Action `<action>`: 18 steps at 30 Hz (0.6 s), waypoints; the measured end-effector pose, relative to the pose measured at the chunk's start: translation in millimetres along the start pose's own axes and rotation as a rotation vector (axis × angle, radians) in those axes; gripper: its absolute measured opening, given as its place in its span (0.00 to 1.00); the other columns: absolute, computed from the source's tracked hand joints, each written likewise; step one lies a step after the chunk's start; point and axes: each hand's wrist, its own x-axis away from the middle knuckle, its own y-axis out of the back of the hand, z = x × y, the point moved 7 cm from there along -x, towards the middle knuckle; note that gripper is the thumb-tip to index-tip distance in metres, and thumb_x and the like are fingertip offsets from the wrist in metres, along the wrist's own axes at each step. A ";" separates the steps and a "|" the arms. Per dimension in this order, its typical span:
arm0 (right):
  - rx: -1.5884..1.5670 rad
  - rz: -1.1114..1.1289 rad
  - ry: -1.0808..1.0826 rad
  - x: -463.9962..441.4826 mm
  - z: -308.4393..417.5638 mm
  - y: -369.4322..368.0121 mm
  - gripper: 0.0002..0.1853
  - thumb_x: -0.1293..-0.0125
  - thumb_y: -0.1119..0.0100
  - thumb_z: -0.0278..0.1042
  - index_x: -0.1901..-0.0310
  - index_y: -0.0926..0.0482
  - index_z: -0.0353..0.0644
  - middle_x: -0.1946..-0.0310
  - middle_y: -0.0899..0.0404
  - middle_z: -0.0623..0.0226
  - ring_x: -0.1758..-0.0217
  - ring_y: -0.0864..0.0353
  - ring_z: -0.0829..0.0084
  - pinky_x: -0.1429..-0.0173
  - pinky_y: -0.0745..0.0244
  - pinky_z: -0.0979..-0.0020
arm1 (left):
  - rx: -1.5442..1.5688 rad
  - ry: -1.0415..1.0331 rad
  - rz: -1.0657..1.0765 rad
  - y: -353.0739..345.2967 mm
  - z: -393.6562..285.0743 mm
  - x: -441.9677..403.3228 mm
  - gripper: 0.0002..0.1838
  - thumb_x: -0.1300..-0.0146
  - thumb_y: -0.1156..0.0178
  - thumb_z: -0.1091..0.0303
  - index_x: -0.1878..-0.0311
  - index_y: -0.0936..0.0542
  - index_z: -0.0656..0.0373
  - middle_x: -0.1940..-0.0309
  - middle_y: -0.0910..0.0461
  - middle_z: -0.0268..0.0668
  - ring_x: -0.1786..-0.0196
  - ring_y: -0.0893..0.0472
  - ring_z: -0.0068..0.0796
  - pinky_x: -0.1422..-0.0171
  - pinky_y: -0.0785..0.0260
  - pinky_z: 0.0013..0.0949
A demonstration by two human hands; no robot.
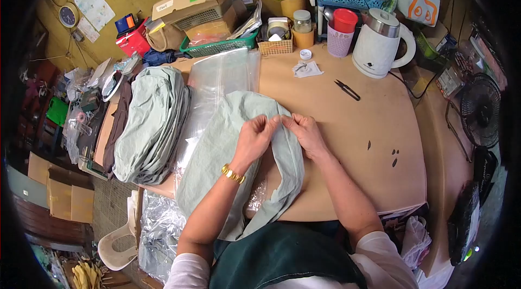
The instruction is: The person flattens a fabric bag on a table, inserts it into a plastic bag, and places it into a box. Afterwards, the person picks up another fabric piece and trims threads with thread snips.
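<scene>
A pale grey-green cloth garment (217, 142) lies across the front of the table and hangs over its near edge. My left hand (254, 136), with a gold watch on the wrist, pinches the cloth near its upper fold. Close beside it, my right hand (305, 134) pinches the same garment, the fingertips of both hands almost touching. What exactly sits between the fingertips is too small to make out. To the left rests a folded pile of similar cloth (149, 121). Clear plastic bags (222, 74) lie flat under and behind the garment.
Black thread snips (347, 90) lie on the brown tabletop (336, 191), near some small dark scraps (394, 159). At the back stand a white kettle (374, 45), a red cup (344, 20), a jar (302, 21) and a green basket (217, 45). A fan (480, 110) is at right.
</scene>
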 end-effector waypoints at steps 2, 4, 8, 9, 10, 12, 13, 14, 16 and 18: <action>-0.141 -0.069 -0.038 2.8 0.6 1.6 0.14 0.32 0.37 0.42 0.70 0.17 0.41 0.75 0.22 0.79 0.72 0.31 0.87 0.66 0.33 0.80 | -0.074 -0.096 -0.068 -2.7 5.1 -4.5 0.21 0.27 0.45 0.60 0.77 0.30 0.59 0.83 0.34 0.23 0.78 0.37 0.12 0.75 0.44 0.25; -0.287 -0.152 -0.072 3.1 -0.3 4.2 0.14 0.32 0.38 0.42 0.71 0.18 0.42 0.76 0.24 0.80 0.73 0.33 0.87 0.68 0.36 0.80 | -0.204 -0.203 -0.125 -12.1 -8.6 1.4 0.22 0.27 0.46 0.59 0.77 0.30 0.61 0.85 0.34 0.27 0.79 0.36 0.15 0.75 0.42 0.27; -0.240 -0.334 0.030 4.5 8.2 17.4 0.16 0.31 0.39 0.40 0.74 0.20 0.40 0.78 0.26 0.80 0.74 0.35 0.87 0.70 0.38 0.78 | 0.007 -0.118 -0.143 -20.9 3.0 -2.2 0.22 0.31 0.42 0.57 0.74 0.29 0.66 0.85 0.28 0.47 0.81 0.26 0.37 0.72 0.34 0.38; -0.042 -0.423 0.107 7.0 15.0 24.8 0.17 0.31 0.40 0.40 0.76 0.20 0.39 0.78 0.26 0.80 0.74 0.35 0.87 0.70 0.38 0.77 | 0.009 -0.109 -0.137 -22.8 0.3 2.7 0.22 0.31 0.42 0.57 0.74 0.29 0.66 0.85 0.28 0.47 0.81 0.26 0.37 0.72 0.34 0.38; -0.043 -0.428 0.098 4.7 13.0 28.7 0.17 0.31 0.40 0.40 0.76 0.20 0.39 0.78 0.26 0.80 0.74 0.35 0.87 0.70 0.38 0.77 | -0.083 -0.095 -0.060 -27.9 -8.9 10.0 0.24 0.32 0.41 0.53 0.74 0.28 0.67 0.83 0.26 0.50 0.79 0.25 0.45 0.71 0.33 0.42; 0.169 -0.499 0.216 1.6 21.6 40.5 0.20 0.31 0.40 0.41 0.79 0.23 0.38 0.80 0.28 0.79 0.75 0.36 0.87 0.71 0.38 0.76 | -0.348 -0.117 0.105 -40.8 -25.6 28.3 0.27 0.39 0.37 0.48 0.72 0.25 0.69 0.79 0.24 0.59 0.71 0.22 0.62 0.65 0.31 0.50; 0.170 -0.500 0.210 0.2 21.0 42.6 0.20 0.31 0.40 0.41 0.79 0.23 0.38 0.80 0.28 0.79 0.75 0.36 0.87 0.71 0.38 0.76 | -0.346 -0.111 0.108 -42.2 -27.2 37.1 0.27 0.39 0.37 0.48 0.72 0.25 0.69 0.79 0.24 0.59 0.71 0.22 0.62 0.65 0.31 0.50; 0.175 -0.515 0.191 0.0 19.8 44.5 0.20 0.31 0.40 0.41 0.79 0.24 0.39 0.80 0.28 0.79 0.75 0.35 0.86 0.71 0.37 0.76 | -0.454 -0.073 0.184 -47.0 -23.7 45.6 0.25 0.39 0.36 0.51 0.71 0.25 0.70 0.81 0.26 0.56 0.75 0.25 0.51 0.67 0.32 0.46; 0.173 -0.538 0.165 2.6 25.3 48.0 0.20 0.31 0.39 0.42 0.79 0.24 0.40 0.80 0.28 0.79 0.75 0.33 0.86 0.71 0.35 0.76 | -0.447 -0.018 0.228 -45.0 -19.6 51.8 0.20 0.37 0.37 0.58 0.73 0.24 0.70 0.84 0.28 0.48 0.80 0.27 0.33 0.71 0.33 0.39; -0.248 -0.354 -0.067 2.7 15.5 40.8 0.18 0.33 0.36 0.42 0.77 0.23 0.40 0.78 0.25 0.79 0.74 0.30 0.85 0.69 0.32 0.76 | -0.361 -0.015 0.166 -32.9 -11.2 44.7 0.19 0.37 0.37 0.60 0.73 0.24 0.70 0.85 0.27 0.45 0.80 0.28 0.29 0.71 0.34 0.38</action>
